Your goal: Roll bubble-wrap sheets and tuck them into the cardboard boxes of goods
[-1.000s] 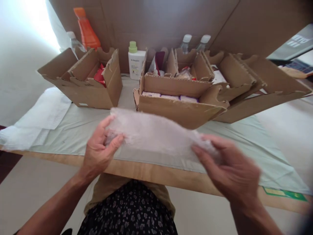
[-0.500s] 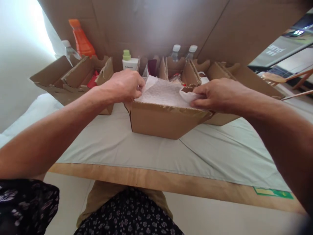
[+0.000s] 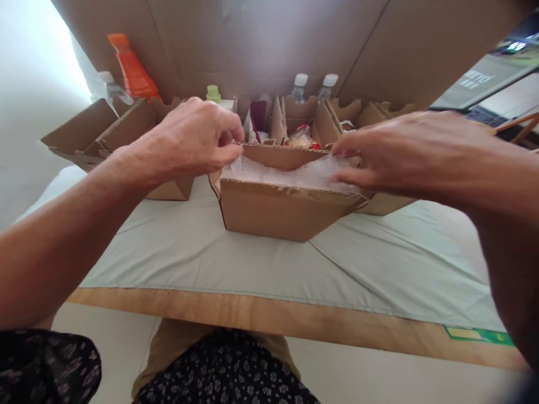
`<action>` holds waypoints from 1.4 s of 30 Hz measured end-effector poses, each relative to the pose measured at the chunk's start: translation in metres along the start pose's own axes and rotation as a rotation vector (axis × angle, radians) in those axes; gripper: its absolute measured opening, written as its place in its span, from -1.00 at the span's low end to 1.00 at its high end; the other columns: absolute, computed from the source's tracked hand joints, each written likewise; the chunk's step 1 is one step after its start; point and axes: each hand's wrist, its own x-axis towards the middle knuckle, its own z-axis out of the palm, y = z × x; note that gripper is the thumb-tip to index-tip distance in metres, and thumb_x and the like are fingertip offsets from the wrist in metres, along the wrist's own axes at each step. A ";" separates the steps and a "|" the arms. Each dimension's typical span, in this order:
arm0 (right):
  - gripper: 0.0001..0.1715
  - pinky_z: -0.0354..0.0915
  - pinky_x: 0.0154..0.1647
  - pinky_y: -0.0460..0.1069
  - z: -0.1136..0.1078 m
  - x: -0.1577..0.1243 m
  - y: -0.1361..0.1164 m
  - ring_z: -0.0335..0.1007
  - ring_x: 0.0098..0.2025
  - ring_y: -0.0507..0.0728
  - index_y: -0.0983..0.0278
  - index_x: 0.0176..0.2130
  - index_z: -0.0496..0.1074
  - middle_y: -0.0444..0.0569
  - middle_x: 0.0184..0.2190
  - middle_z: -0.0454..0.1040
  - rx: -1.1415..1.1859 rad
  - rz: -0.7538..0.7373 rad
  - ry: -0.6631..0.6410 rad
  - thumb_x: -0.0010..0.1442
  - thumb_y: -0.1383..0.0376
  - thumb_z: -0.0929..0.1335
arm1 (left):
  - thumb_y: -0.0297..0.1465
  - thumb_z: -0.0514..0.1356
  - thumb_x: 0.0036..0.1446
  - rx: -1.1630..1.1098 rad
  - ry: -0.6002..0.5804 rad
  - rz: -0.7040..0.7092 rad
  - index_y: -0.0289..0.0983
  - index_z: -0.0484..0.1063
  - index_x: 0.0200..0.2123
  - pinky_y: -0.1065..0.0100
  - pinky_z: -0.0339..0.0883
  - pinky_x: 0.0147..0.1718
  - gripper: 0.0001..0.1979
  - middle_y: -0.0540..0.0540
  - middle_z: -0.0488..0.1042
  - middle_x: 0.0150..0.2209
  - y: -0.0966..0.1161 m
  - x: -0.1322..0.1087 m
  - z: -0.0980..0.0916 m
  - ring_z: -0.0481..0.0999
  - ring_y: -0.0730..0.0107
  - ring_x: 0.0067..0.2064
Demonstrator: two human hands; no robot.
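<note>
Nearest to us is black cloth printed with small flowers, over tan cloth and a smooth, pale floor. The table shows a bare wooden edge, with a flat green label at the right. A thin, pale green sheet, softly creased, covers its top.

On the sheet we find the box, brown cardboard with slanting ends and rough rims (we can make out the corrugation). Inside lies the wrap, whitish, see-through and pimply, sagging mid-length and rising at both ends. Above its left end, the grip of the left hand is loose, thumb and finger parted. The right hand is at the other end, wrap showing between finger and thumb; we cannot tell whether its grip holds any.

Behind stand cardboard bins with a crinkly packet, then two clear bottles and a waisted orange bottle before a tall cardboard panel. To the left we see a white wall.
</note>
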 end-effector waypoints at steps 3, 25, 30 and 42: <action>-0.28 0.22 -0.16 0.10 0.000 -0.004 -0.009 0.58 -0.06 0.13 0.40 -0.35 0.58 -0.18 -0.45 0.55 -0.007 -0.014 0.001 0.36 -0.13 0.21 | -0.47 0.22 0.26 -0.081 -0.168 0.087 -0.35 0.59 -0.38 -0.03 0.40 0.13 -0.82 0.09 0.33 -0.54 0.007 0.002 0.008 0.58 0.26 -0.23; -0.24 0.42 -0.19 0.10 0.124 -0.085 -0.016 0.43 -0.24 0.20 0.28 -0.02 0.43 0.13 -0.17 0.56 0.783 0.356 0.304 0.19 -0.30 0.33 | -0.16 0.13 0.39 -0.888 0.285 -0.102 -0.24 0.07 0.46 0.00 0.19 0.42 -0.32 -0.27 0.19 0.48 -0.017 -0.075 0.139 0.27 0.03 0.46; -0.36 0.35 -0.28 0.08 0.120 -0.088 -0.023 0.36 -0.34 0.16 0.24 -0.11 0.42 0.05 -0.28 0.53 0.739 0.391 0.359 0.21 -0.24 0.33 | -0.21 0.11 0.41 -0.755 0.313 -0.106 -0.22 0.06 0.47 -0.02 0.03 0.49 -0.35 -0.24 0.17 0.49 -0.011 -0.072 0.141 0.17 0.06 0.50; -0.52 0.44 -0.09 0.29 0.190 -0.125 -0.018 0.57 0.00 0.41 0.00 0.02 0.52 0.14 -0.01 0.57 0.768 0.488 0.529 0.30 -0.16 0.29 | -0.23 0.22 0.28 -0.531 0.404 -0.263 -0.21 0.30 0.35 -0.06 0.35 0.30 -0.40 -0.30 0.39 0.36 -0.091 -0.164 0.119 0.42 0.01 0.35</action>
